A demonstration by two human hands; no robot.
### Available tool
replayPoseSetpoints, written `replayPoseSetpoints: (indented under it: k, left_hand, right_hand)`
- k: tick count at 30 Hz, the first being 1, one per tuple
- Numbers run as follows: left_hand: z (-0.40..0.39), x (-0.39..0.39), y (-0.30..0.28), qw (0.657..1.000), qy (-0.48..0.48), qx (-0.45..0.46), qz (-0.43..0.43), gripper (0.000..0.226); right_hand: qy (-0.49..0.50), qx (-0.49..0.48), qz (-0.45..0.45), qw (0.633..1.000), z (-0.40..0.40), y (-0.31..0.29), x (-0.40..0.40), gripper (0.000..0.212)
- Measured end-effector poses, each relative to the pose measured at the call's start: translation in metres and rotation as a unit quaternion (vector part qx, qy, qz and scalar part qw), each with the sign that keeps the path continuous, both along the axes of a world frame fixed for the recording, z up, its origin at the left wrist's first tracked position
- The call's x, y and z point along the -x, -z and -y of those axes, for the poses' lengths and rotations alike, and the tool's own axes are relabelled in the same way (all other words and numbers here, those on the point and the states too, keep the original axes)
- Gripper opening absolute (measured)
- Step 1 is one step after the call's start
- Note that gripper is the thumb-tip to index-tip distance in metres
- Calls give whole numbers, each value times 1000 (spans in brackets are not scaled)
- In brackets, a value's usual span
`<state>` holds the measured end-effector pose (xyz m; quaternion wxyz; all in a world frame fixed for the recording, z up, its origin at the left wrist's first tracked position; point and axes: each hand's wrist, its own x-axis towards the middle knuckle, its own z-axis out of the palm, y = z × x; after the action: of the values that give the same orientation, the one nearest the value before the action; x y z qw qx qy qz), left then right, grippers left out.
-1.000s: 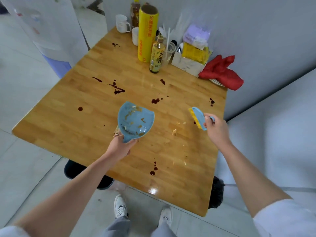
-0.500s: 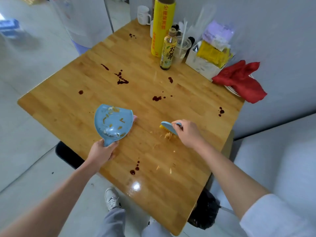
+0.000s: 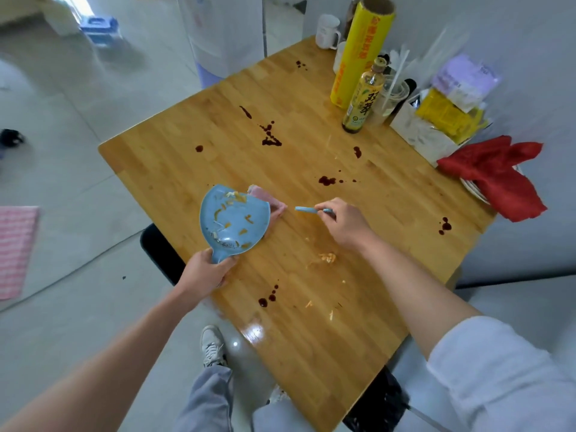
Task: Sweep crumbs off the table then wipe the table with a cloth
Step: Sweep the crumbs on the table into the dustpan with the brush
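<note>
My left hand point(image 3: 204, 272) grips the dustpan point(image 3: 234, 221), right hand point(image 3: 343, 224) the brush point(image 3: 307, 209); crumbs point(image 3: 327, 257) and stains point(image 3: 327, 180) remain on the counter point(image 3: 187, 157); wiping not begun.

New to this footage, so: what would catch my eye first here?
The blue dustpan, holding crumbs, gripped by the left hand mid-table. Dark red stains dot the wooden table. A red cloth lies at the right edge.

bright, even light | glare on table point(image 3: 254, 332) | edges warped, blurred
</note>
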<state>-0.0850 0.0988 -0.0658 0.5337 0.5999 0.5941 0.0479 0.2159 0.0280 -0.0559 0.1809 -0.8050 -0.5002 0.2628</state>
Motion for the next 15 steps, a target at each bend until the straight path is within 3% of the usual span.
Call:
replayPoseSetpoints:
  k: [11, 15]
  left_hand:
    - [31, 1, 11, 1000, 14, 18, -1, 17]
    - [47, 7, 15, 1000, 21, 15, -3, 20]
  right_hand:
    - [-70, 71, -56, 993, 108, -15, 27, 19]
    - [-38, 63, -59, 995, 125, -36, 18, 23]
